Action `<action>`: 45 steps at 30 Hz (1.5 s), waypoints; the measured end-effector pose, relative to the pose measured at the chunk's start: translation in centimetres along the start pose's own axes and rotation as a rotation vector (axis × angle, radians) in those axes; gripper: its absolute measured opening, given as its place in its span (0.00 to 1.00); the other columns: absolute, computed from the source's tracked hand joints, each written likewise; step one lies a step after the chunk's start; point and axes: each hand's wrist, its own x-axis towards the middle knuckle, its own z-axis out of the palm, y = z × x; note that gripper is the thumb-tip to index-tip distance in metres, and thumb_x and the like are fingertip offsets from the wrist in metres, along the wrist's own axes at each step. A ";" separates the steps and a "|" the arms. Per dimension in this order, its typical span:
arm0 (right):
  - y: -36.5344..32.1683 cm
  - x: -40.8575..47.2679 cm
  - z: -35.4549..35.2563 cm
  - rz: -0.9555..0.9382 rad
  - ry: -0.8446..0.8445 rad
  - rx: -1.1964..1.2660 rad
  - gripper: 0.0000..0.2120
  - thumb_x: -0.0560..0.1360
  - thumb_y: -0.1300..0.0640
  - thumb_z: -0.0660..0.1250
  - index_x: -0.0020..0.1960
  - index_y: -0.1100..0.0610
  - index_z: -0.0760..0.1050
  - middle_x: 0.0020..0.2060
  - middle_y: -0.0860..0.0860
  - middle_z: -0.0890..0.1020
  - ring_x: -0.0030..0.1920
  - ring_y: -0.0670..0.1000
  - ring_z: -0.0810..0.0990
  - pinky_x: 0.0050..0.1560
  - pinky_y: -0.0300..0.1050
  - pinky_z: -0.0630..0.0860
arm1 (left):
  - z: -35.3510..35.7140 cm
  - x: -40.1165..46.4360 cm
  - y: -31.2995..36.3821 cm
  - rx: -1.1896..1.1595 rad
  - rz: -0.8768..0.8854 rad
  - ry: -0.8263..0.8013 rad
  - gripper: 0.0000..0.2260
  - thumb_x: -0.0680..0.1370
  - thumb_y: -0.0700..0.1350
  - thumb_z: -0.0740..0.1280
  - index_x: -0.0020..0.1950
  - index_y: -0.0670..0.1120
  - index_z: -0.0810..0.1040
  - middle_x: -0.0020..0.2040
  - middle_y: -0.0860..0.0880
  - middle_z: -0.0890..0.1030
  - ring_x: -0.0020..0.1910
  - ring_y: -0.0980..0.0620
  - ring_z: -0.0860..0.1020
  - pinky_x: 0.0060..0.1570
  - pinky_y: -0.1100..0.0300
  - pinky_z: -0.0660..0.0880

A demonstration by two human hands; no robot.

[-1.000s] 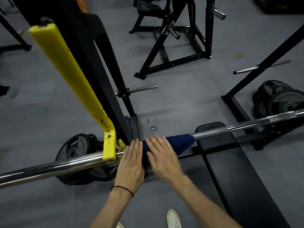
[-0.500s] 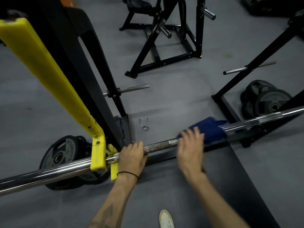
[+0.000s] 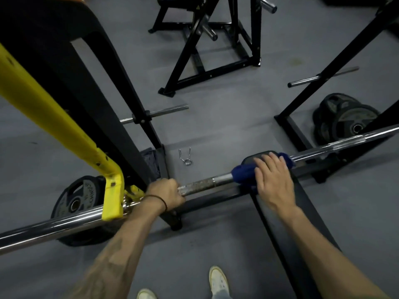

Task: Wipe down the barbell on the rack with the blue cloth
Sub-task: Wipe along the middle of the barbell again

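Note:
A steel barbell [image 3: 205,184] lies across the rack, running from lower left to upper right, held at the left by a yellow hook [image 3: 112,195]. My left hand [image 3: 167,194] grips the bar just right of that hook, fingers curled round it. The blue cloth [image 3: 245,172] is draped over the bar above the bench. My right hand [image 3: 274,180] lies flat on the cloth with straight, spread fingers, pressing it onto the bar. Part of the cloth is hidden under that hand.
A black bench [image 3: 287,214] runs under the bar toward me. Black rack uprights [image 3: 121,117] stand left and right. Weight plates [image 3: 75,203] lie on the floor at left, more plates [image 3: 347,121] at right. A spring collar [image 3: 186,157] lies on the grey floor.
My right hand slid the cloth rightward along the bar from beside the left hand, baring the knurled section. My left hand went from flat on the bar to gripping it.

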 end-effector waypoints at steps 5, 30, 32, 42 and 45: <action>-12.4 -3.2 1.9 0.179 0.005 0.133 0.21 0.81 0.55 0.54 0.62 0.60 0.81 0.63 0.59 0.81 0.73 0.64 0.70 0.77 0.64 0.56 | 5.3 -3.7 -1.3 -0.054 0.139 0.508 0.21 0.67 0.44 0.74 0.59 0.45 0.79 0.55 0.46 0.81 0.53 0.43 0.80 0.54 0.51 0.75; -17.1 -4.3 2.7 -0.392 -0.062 0.094 0.21 0.84 0.50 0.55 0.71 0.56 0.76 0.64 0.55 0.80 0.67 0.57 0.77 0.76 0.54 0.65 | 5.2 -3.7 -1.0 0.040 0.083 0.507 0.13 0.61 0.43 0.74 0.43 0.43 0.77 0.35 0.45 0.76 0.32 0.42 0.75 0.32 0.51 0.72; -11.8 -2.7 2.7 -0.379 -0.063 0.073 0.20 0.84 0.49 0.56 0.67 0.57 0.78 0.58 0.56 0.82 0.60 0.59 0.79 0.72 0.54 0.69 | 4.6 -3.5 -0.8 0.025 0.050 0.424 0.20 0.54 0.42 0.81 0.41 0.43 0.77 0.33 0.44 0.77 0.29 0.42 0.76 0.29 0.53 0.71; -5.1 -1.1 2.6 0.201 0.129 0.080 0.21 0.83 0.54 0.53 0.59 0.61 0.83 0.60 0.57 0.83 0.70 0.61 0.74 0.79 0.58 0.58 | -0.1 -0.6 0.2 0.170 -0.036 0.094 0.17 0.74 0.54 0.67 0.58 0.46 0.82 0.57 0.44 0.83 0.56 0.42 0.81 0.51 0.55 0.76; -11.1 -2.8 3.3 0.091 0.143 0.096 0.20 0.83 0.55 0.54 0.57 0.61 0.84 0.55 0.56 0.85 0.63 0.61 0.80 0.76 0.60 0.64 | 1.2 -1.6 0.1 0.051 -0.071 0.128 0.15 0.75 0.51 0.65 0.58 0.47 0.80 0.57 0.45 0.82 0.57 0.41 0.80 0.53 0.54 0.76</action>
